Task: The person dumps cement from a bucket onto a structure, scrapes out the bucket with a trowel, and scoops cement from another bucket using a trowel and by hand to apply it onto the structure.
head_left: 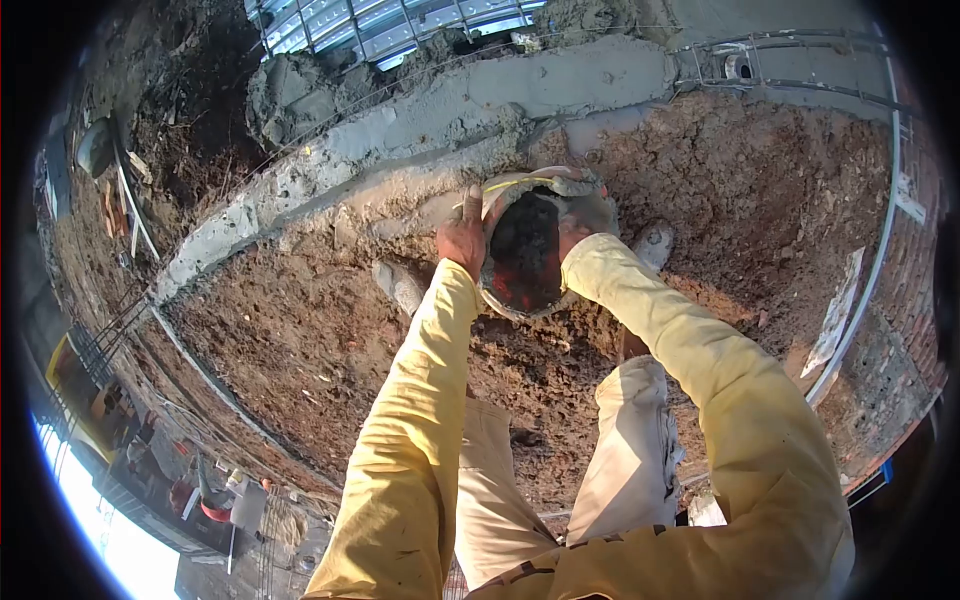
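A mud- and cement-crusted bucket [497, 292] is between my hands, its wide mouth facing me and its inside dark with some red low down. My left hand [462, 238] grips the left side of the rim, one finger or thumb pointing up along it. On the right side of the rim, my right hand [573, 236] is closed, its fingers mostly hidden. A yellowish strip [520, 183] runs along the top of the rim. Wet grey concrete [440, 165] lies just beyond the bucket.
My muddy shoes [400, 286] stand on loose brown soil [300, 340] either side of the bucket. Ribbed metal sheeting [390, 25] lies at the top. Steel bars [800, 85] cross the upper right. A pale pipe or rail [882, 240] borders the right.
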`<state>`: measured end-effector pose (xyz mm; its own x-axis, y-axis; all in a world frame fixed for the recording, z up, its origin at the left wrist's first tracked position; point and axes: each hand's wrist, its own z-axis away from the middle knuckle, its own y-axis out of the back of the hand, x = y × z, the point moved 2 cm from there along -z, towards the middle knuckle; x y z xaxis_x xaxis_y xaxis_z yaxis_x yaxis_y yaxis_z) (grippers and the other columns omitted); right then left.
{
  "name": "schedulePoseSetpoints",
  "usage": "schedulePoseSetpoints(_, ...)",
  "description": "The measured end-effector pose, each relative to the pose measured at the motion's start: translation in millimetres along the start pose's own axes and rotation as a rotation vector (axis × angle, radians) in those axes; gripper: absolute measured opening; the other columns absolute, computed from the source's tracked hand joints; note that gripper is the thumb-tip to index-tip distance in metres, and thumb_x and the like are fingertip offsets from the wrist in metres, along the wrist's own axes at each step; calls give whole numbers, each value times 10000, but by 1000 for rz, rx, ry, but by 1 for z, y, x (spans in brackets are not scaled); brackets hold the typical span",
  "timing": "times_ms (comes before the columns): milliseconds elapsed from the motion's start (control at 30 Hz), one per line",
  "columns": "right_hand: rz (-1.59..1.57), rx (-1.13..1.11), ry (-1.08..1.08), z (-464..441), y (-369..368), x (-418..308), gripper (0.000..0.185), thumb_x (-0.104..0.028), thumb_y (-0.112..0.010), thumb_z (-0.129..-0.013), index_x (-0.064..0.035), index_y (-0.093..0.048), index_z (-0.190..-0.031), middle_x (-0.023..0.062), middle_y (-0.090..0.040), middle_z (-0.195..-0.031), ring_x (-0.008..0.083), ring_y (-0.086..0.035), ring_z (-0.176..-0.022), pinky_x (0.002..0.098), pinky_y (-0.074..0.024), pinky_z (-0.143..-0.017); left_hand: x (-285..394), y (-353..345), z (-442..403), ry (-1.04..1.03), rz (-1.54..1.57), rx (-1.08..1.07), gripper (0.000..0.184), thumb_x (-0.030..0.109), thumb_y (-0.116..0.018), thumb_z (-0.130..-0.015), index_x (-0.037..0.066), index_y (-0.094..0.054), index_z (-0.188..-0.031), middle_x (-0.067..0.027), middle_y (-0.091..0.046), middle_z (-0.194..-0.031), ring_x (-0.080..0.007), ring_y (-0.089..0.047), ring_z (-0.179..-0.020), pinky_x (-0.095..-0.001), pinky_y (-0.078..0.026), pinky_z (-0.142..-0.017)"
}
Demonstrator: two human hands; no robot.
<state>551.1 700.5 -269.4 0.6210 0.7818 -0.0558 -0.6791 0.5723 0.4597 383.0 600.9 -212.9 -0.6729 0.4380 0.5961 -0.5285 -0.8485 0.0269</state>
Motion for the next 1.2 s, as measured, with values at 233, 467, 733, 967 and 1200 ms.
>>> schedulePoseSetpoints(233,129,-48,44,15,-31,-32,462,-304,-500,-862,-3,-484,-1211,163,-577,-1157,243,-590,-1055,456,-466,-859,-4,-9,11,-39,-246,-3,658,574,-472,-889,-54,-643,-986,-144,-660,-863,-202,-598,-790,-320,-456,-716)
schedulePoseSetpoints(467,74,-40,88,20,-17,-38,455,-329,-525,-852,-22,-512,-1188,157,-576,-1143,230,-587,-1053,453,-460,-870,7,-14,22,-49,-511,41,663,570,-479,-891,-71,-643,-945,-105,-646,-818,-167,-549,-716,-303,-443,-676)
schedulePoseSetpoints(733,116,104,-33,54,3,-21,447,-356,-554,-840,-45,-543,-1161,150,-575,-1127,215,-583,-1050,449,-453,-883,-1,-13,15,-5,-580,84,662,586,-442,-896,-39,-646,-975,-167,-645,-798,-256,-582,-723,-357,-443,-708)
schedulePoseSetpoints(967,67,-20,-130,-9,18,12,602,-440,-605,-790,-52,-474,-1232,143,-550,-1154,250,-551,-1092,486,-422,-917,3,-29,34,-34,-230,24,595,491,-446,-938,-68,-638,-998,-121,-669,-876,-155,-573,-762,-296,-445,-728)
schedulePoseSetpoints(1200,57,-7,-147,-23,37,38,606,-450,-606,-793,-46,-469,-1222,149,-548,-1163,276,-558,-1077,484,-421,-915,-10,-27,49,-43,153,-40,511,399,-453,-961,-77,-607,-1068,-106,-671,-962,-151,-609,-911,-259,-458,-803)
